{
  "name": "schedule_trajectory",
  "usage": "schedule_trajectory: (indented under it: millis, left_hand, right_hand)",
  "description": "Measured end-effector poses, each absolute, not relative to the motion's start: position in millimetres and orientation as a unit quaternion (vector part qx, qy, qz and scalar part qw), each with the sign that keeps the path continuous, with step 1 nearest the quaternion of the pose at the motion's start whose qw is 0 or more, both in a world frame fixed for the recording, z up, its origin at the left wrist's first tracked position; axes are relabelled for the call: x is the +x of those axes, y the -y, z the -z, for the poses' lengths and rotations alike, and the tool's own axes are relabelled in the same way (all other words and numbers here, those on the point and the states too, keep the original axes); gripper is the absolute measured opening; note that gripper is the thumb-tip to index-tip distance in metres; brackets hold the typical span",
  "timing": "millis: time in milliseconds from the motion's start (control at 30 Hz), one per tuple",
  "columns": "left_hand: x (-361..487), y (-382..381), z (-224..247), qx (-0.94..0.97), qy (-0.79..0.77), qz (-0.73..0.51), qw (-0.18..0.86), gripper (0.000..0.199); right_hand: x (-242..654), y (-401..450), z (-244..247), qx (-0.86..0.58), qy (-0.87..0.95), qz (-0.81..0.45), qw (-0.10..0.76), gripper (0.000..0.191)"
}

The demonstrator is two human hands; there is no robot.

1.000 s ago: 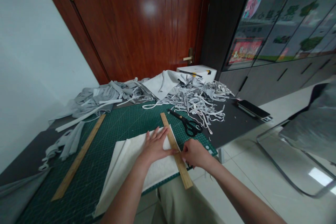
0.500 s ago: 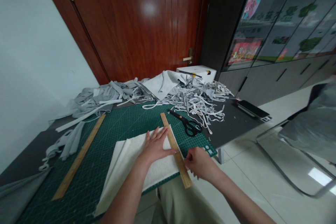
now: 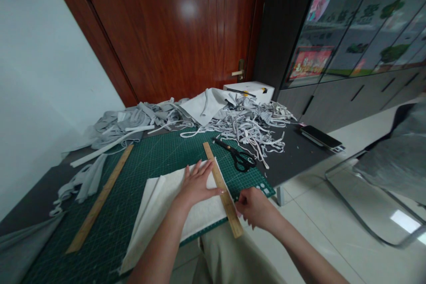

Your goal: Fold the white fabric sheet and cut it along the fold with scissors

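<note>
Spread flat, my left hand (image 3: 197,186) presses on a folded cream cloth (image 3: 166,206), its fingertips and thumb against a wooden ruler (image 3: 223,193). The ruler lies along the cloth's right edge, its near end sticking out past the mat. My right hand (image 3: 251,206) is closed beside the ruler's right side, close to the cloth's edge. A small pinkish bit shows at its fingertips, too little to name. Black-handled scissors (image 3: 241,159) rest on the green cutting mat (image 3: 159,146), beyond my right hand.
A second wooden ruler (image 3: 100,199) lies to the left on the mat. Grey fabric scraps (image 3: 249,120) heap along the back, near a white box (image 3: 262,91). A phone (image 3: 321,137) sits at the table's right edge. A chair (image 3: 389,155) stands on the right.
My right hand has shifted very slightly to the right, beside the ruler. My left hand, the cloth and the ruler have stayed in place.
</note>
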State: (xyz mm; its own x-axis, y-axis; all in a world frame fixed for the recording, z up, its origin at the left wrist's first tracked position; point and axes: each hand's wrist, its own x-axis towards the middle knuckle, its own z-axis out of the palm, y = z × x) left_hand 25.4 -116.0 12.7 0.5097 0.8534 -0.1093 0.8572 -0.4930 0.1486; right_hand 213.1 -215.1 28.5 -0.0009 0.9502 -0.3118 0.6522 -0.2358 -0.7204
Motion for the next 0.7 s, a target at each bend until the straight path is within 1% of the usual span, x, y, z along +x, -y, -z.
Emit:
schedule_trajectory:
  millis: [167, 233, 300, 367, 433, 500, 700]
  left_hand:
    - [25, 116, -13, 0.863, -0.496, 0.011, 0.093, 0.1]
    - [25, 116, -13, 0.864, -0.495, 0.01, 0.093, 0.1]
    - [25, 115, -12, 0.866, -0.492, 0.006, 0.092, 0.1]
    - [24, 115, -10, 0.866, -0.491, 0.004, 0.092, 0.101]
    - [24, 115, -10, 0.866, -0.492, 0.003, 0.092, 0.102]
    - [23, 115, -10, 0.866, -0.492, 0.005, 0.091, 0.103]
    - [23, 117, -16, 0.865, -0.493, 0.009, 0.096, 0.104]
  right_hand:
    - [216, 219, -31, -0.66, 0.577, -0.444, 0.185, 0.017]
    - [221, 221, -30, -0.653, 0.566, -0.458, 0.206, 0.016]
    - [230, 220, -28, -0.652, 0.554, -0.454, 0.249, 0.016]
    - [240, 215, -26, -0.655, 0.548, -0.426, 0.298, 0.017]
    - [253, 206, -24, -0.67, 0.548, -0.378, 0.328, 0.019]
    - [267, 193, -22, -0.697, 0.547, -0.325, 0.331, 0.02]
    - [316, 144, -15, -0.771, 0.528, -0.188, 0.301, 0.023]
